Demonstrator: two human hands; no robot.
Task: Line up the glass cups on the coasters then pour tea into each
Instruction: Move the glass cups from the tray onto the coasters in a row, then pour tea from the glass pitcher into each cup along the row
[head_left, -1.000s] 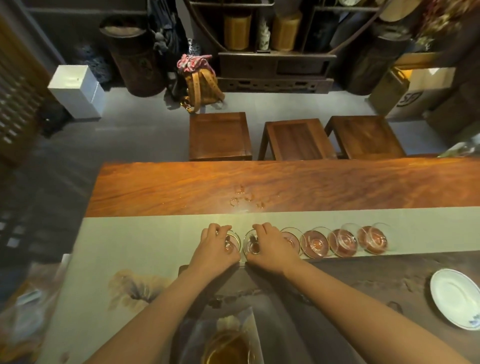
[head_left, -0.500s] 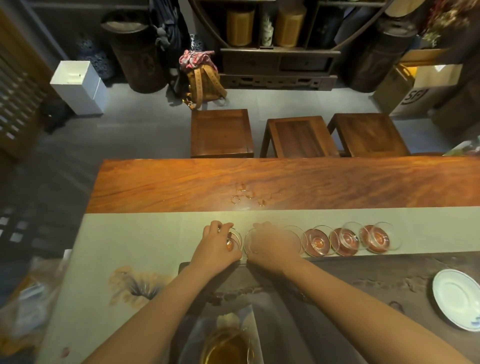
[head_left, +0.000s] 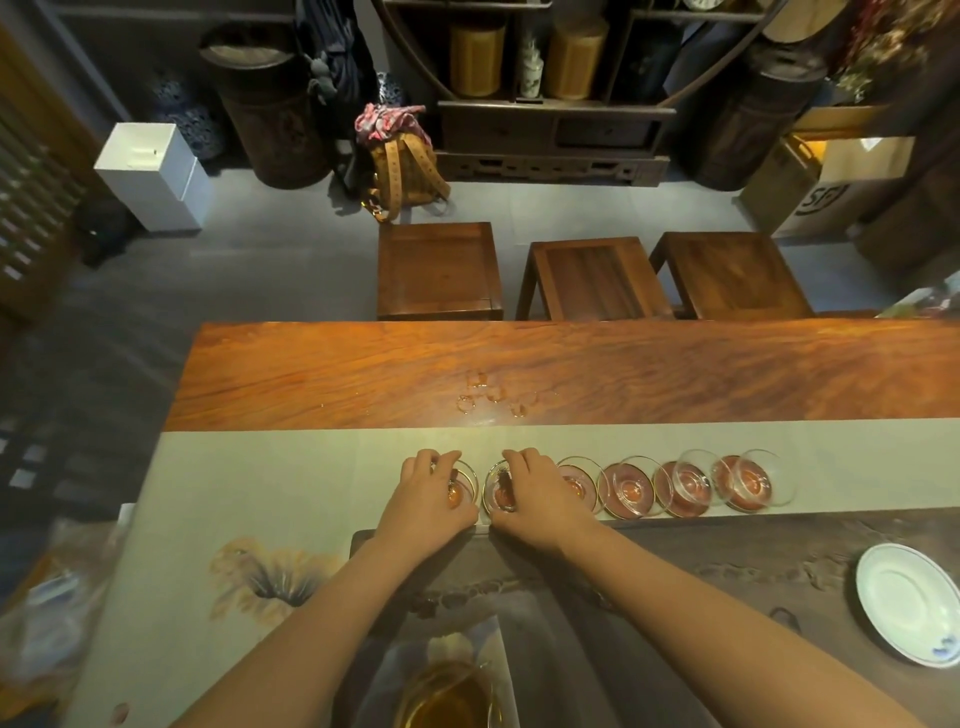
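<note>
Several small glass cups stand in a row on round reddish coasters along the pale cloth runner (head_left: 270, 467). My left hand (head_left: 428, 493) grips the leftmost glass cup (head_left: 462, 488) from above. My right hand (head_left: 535, 499) holds the second glass cup (head_left: 498, 491) beside it. To the right stand the third cup (head_left: 579, 483), the fourth cup (head_left: 626, 486), the fifth cup (head_left: 685, 486) and the rightmost cup (head_left: 748, 480), each on a coaster. A glass pitcher of amber tea (head_left: 447, 696) sits at the bottom edge, between my forearms.
A dark tea tray (head_left: 727, 561) lies in front of me, with a white saucer (head_left: 906, 603) at its right. Wet ring marks (head_left: 488, 397) spot the wooden table beyond the runner. Three wooden stools (head_left: 439, 270) stand past the table's far edge.
Both hands stay on the two leftmost cups, with only small shifts of the fingers. The camera has tilted slightly.
</note>
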